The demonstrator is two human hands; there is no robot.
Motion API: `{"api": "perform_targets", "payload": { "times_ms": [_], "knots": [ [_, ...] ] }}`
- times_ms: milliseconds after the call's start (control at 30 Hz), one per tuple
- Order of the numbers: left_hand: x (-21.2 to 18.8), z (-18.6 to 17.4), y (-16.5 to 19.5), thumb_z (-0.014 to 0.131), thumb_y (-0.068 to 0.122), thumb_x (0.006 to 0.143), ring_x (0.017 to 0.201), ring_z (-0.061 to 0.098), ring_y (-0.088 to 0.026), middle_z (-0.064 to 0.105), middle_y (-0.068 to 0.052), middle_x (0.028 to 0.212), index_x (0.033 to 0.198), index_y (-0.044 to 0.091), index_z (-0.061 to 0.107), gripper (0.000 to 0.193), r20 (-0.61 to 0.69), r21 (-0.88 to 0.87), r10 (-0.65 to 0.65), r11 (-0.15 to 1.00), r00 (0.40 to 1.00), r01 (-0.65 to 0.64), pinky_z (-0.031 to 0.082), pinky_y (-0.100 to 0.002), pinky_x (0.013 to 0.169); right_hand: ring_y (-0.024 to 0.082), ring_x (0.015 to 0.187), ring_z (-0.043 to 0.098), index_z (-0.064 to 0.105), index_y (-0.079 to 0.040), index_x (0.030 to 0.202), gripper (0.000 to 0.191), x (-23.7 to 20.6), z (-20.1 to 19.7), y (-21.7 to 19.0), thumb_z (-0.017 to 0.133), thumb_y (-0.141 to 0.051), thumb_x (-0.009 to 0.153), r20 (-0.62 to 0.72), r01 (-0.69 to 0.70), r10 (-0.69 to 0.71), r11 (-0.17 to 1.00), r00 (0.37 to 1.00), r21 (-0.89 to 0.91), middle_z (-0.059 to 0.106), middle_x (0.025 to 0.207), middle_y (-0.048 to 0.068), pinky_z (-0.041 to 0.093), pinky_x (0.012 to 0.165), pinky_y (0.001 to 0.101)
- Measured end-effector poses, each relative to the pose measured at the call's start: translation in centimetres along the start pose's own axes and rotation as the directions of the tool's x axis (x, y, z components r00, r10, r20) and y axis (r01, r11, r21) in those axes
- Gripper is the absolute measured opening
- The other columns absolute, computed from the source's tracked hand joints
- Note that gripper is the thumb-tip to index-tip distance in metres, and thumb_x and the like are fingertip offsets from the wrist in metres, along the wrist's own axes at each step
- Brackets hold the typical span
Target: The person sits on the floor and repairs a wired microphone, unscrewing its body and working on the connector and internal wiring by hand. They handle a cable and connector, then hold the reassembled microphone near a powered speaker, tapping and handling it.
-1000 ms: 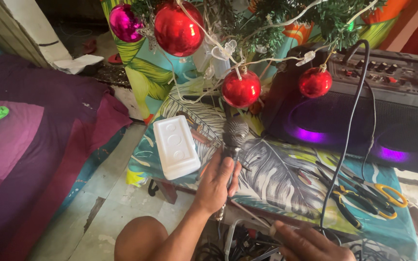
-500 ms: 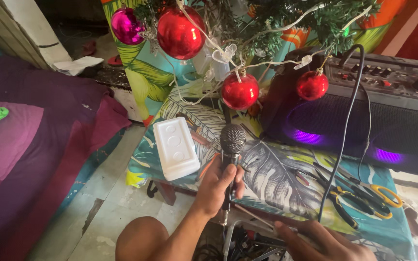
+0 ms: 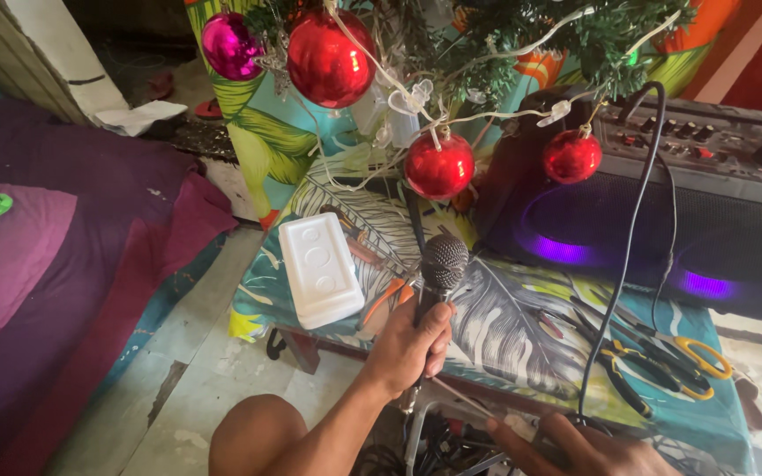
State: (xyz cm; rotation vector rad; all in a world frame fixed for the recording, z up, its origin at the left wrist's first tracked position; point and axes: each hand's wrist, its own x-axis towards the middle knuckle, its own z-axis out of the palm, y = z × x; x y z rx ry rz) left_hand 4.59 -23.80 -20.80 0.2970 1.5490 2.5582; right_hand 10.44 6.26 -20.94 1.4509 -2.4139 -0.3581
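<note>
Raised slightly since before, microphone (image 3: 441, 269) stands upright in my closed left hand (image 3: 409, 345); right hand (image 3: 588, 448) grips black cable (image 3: 615, 264) below the worktop (image 3: 522, 330).

Black microphone (image 3: 438, 280), mesh head up, upright above leaf-print table edge.

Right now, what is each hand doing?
Left hand: closed around the microphone.
Right hand: low by the black cable; grip cannot be told.
</note>
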Motion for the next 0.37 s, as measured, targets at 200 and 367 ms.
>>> {"api": "perform_targets", "payload": {
  "times_ms": [200,367],
  "knots": [
    [-0.2,0.3,0.2,0.064,0.046,0.098,0.048,0.045,-0.008,0.049,0.001,0.07,0.107,0.004,0.055,0.044,0.004,0.004,0.007,1.0,1.0,-0.007,0.041,-0.025,0.043,0.017,0.082,0.075,0.059,-0.034,0.15,0.06,-0.9,1.6,-0.2,0.061,-0.034,0.09,-0.182,-0.042,0.039,0.999,0.983,-0.016,0.069,0.107,0.01,0.062,0.068,0.0478],
    [-0.4,0.4,0.2,0.066,0.045,0.099,0.049,0.044,-0.007,0.049,0.001,0.07,0.107,0.003,0.057,0.043,0.03,-0.007,0.002,1.0,1.0,-0.002,0.041,-0.024,0.044,0.011,0.081,0.078,0.057,-0.042,0.15,0.053,-1.7,3.8,-0.7,0.063,-0.034,0.098,0.139,-0.251,0.223,0.937,0.965,0.244,0.071,0.109,-0.001,0.065,0.068,0.0395]
  ]
}}
